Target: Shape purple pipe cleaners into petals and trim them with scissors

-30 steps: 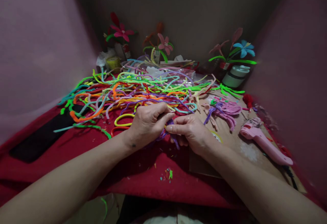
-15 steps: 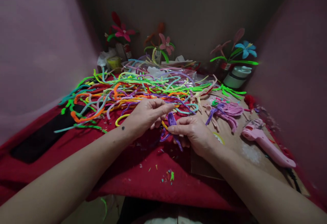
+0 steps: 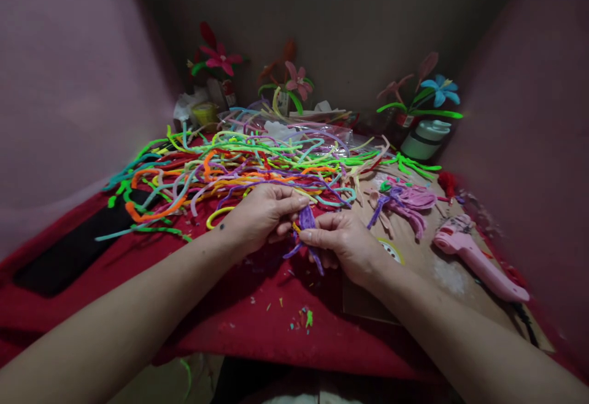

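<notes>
the light is dim, the wall beyond the red cloth's far edge darkest, with glare on the plastic bag near that edge, shadow below the left hand and right hand, and wide-angle stretching toward the near corners.

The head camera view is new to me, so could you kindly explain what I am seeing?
There is no machine: these are a person's bare arms, seen from a camera worn on the head, looking forward and down. The right hand pinches a fuzzy purple piece; the left hand has its fingertips at the upper end, though its grip is unclear. On the red cloth lie many colourful fuzzy stems. A pink tool rests on cardboard at the right.
</notes>
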`<state>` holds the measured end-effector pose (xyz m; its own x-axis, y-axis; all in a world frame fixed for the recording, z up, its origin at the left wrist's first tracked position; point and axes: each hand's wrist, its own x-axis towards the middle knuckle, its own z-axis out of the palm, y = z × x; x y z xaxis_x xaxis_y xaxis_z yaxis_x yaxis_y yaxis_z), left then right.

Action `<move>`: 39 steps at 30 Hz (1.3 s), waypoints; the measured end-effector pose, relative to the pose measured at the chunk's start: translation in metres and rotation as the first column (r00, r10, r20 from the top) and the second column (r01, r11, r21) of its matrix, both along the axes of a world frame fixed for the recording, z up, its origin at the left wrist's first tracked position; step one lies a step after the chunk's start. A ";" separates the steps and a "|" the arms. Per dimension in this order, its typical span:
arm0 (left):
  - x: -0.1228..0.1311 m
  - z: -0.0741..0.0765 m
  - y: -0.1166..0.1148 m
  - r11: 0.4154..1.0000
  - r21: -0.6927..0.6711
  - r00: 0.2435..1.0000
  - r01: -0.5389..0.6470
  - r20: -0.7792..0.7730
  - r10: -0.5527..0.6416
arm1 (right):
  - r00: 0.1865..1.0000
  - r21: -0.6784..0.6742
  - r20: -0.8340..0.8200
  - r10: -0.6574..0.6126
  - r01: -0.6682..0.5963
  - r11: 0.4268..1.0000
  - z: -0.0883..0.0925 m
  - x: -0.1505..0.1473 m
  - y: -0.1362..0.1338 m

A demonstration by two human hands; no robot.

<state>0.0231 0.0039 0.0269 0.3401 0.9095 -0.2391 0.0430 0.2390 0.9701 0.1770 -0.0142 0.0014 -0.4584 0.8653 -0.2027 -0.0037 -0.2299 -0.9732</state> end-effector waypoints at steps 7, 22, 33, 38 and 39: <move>-0.009 0.006 -0.005 0.961 0.112 0.899 0.251 -0.394 -0.189 | 0.989 0.066 0.001 -0.148 0.148 0.987 -0.003 0.002 0.006; -0.037 0.004 0.007 0.660 0.209 0.637 0.722 -0.574 -0.515 | 0.992 -0.034 0.115 0.059 -0.056 0.998 -0.009 -0.004 -0.003; -0.027 0.001 0.001 0.932 0.024 0.906 0.361 -0.244 -0.345 | 0.984 -0.081 0.138 0.108 -0.097 0.992 -0.004 -0.001 0.002; -0.021 0.001 -0.003 0.923 0.014 0.900 0.384 -0.229 -0.371 | 0.984 -0.068 0.142 0.107 -0.099 0.993 -0.003 -0.001 0.000; -0.021 0.000 -0.003 0.927 -0.002 0.905 0.376 -0.212 -0.368 | 0.983 -0.070 0.149 0.104 -0.095 0.993 -0.003 -0.002 -0.001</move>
